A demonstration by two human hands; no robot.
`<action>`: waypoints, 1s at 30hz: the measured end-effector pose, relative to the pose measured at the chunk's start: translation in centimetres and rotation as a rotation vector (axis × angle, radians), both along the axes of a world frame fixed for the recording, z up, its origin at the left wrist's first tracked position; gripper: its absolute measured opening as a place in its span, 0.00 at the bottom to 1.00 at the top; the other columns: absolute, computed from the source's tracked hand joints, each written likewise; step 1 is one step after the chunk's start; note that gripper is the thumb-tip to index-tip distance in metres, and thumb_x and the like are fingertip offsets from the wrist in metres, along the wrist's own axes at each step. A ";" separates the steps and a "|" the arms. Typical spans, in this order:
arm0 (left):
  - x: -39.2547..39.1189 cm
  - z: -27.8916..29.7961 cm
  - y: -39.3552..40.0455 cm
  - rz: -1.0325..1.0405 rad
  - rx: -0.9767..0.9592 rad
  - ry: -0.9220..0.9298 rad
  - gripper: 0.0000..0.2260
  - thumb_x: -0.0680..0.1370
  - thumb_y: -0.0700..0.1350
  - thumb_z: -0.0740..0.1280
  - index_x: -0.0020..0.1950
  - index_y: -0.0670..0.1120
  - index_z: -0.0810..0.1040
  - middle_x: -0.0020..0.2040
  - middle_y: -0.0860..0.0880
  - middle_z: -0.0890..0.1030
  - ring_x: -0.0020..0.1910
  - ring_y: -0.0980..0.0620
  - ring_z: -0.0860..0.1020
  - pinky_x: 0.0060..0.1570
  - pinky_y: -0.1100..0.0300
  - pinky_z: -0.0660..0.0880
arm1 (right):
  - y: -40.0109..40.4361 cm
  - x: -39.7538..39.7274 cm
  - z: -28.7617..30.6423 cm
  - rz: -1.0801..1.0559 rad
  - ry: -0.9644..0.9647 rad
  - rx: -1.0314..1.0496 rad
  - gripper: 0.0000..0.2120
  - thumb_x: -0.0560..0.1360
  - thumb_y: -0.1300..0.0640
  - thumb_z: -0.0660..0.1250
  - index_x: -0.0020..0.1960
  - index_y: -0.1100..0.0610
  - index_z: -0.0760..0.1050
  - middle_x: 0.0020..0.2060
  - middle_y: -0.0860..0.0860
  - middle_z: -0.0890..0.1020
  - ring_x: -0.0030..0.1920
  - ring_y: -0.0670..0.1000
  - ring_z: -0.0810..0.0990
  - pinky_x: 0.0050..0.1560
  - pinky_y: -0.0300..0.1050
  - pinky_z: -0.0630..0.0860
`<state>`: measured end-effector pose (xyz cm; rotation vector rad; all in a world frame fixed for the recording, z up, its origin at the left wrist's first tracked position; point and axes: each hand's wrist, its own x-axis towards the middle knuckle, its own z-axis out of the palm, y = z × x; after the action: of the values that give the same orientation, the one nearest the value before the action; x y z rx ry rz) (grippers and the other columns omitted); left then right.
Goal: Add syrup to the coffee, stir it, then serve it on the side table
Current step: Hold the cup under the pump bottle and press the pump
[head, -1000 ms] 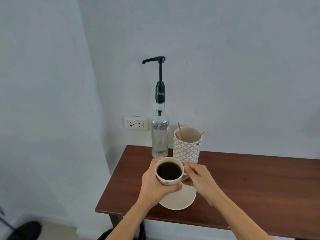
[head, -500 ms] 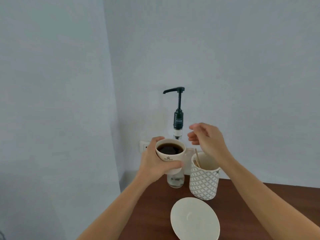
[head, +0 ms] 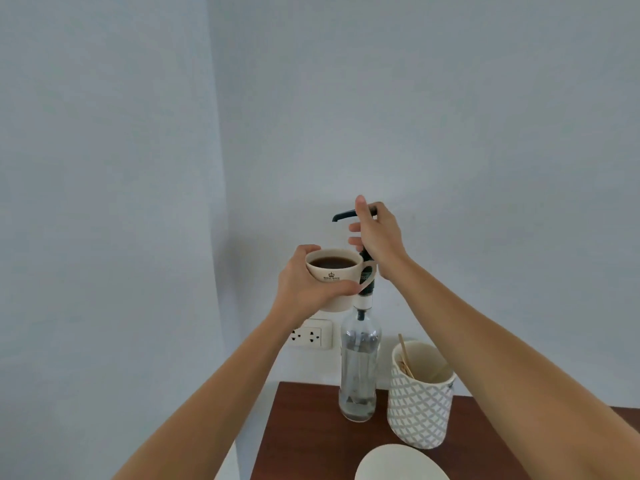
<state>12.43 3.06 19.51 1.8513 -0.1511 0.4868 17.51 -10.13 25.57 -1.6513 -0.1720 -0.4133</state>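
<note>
Left hand (head: 306,284): wrapped around the side of the coffee cup, thumb on the near wall, fingers curled behind it; the cup is lifted clear of the worktop.
Coffee cup (head: 334,273): cream, with a small crown mark on the front, nearly full of dark coffee, held upright just below and left of the pump spout, its handle against the pump neck.
Right hand (head: 377,237): closed over the top of the pump head, thumb up, fingers folded around the plunger stem.
Pump (head: 346,215): black, spout pointing left, its tip above the cup's right rim.
Syrup bottle (head: 360,368): clear glass, upright near the back left of the worktop, with a little liquid at the bottom.
Stirrer holder (head: 420,407): white cup with a grey lattice pattern, just right of the bottle, with wooden stirrers (head: 404,355) leaning inside.
Saucer (head: 398,465): cream, bare, at the lower edge of view in front of the holder.
Worktop (head: 304,431): dark reddish-brown wood.
Wall socket (head: 310,336): white, on the wall behind the left forearm, left of the bottle.
</note>
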 end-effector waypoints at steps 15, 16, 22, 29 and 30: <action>3.1 1.6 1.3 -0.017 -0.070 0.049 0.39 0.52 0.52 0.81 0.61 0.52 0.72 0.51 0.53 0.81 0.48 0.52 0.81 0.42 0.56 0.80 | 1.7 2.0 0.3 -0.035 -0.002 0.208 0.07 0.74 0.58 0.60 0.40 0.60 0.72 0.35 0.60 0.87 0.32 0.58 0.87 0.32 0.44 0.78; 3.2 1.6 1.3 -0.019 -0.069 0.050 0.40 0.51 0.53 0.81 0.61 0.52 0.72 0.51 0.53 0.81 0.49 0.52 0.81 0.43 0.55 0.80 | 1.8 1.9 0.3 -0.034 -0.005 0.210 0.07 0.74 0.58 0.60 0.39 0.60 0.71 0.34 0.60 0.86 0.32 0.59 0.87 0.30 0.42 0.78; 3.2 1.9 1.5 -0.037 -0.055 0.053 0.43 0.47 0.57 0.78 0.61 0.52 0.72 0.52 0.52 0.81 0.49 0.51 0.81 0.44 0.53 0.81 | 1.9 2.0 0.3 -0.030 -0.011 0.239 0.08 0.73 0.59 0.60 0.35 0.58 0.68 0.30 0.60 0.85 0.29 0.58 0.86 0.26 0.39 0.75; 3.4 2.1 1.5 -0.050 -0.067 0.070 0.43 0.47 0.56 0.80 0.61 0.52 0.72 0.52 0.51 0.81 0.50 0.50 0.81 0.45 0.52 0.81 | 1.9 2.4 0.1 -0.037 -0.031 0.243 0.08 0.72 0.60 0.60 0.34 0.58 0.67 0.29 0.60 0.84 0.29 0.57 0.85 0.27 0.41 0.75; 3.4 2.1 1.5 -0.050 -0.069 0.071 0.42 0.48 0.55 0.80 0.61 0.52 0.72 0.52 0.51 0.81 0.50 0.50 0.81 0.45 0.52 0.81 | 1.9 2.4 0.1 -0.039 -0.032 0.241 0.08 0.72 0.60 0.60 0.34 0.58 0.67 0.29 0.60 0.84 0.29 0.57 0.85 0.26 0.40 0.75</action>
<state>15.85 4.57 21.58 1.7907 -0.1311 0.3865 19.91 -8.22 25.67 -1.4129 -0.1095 -0.4717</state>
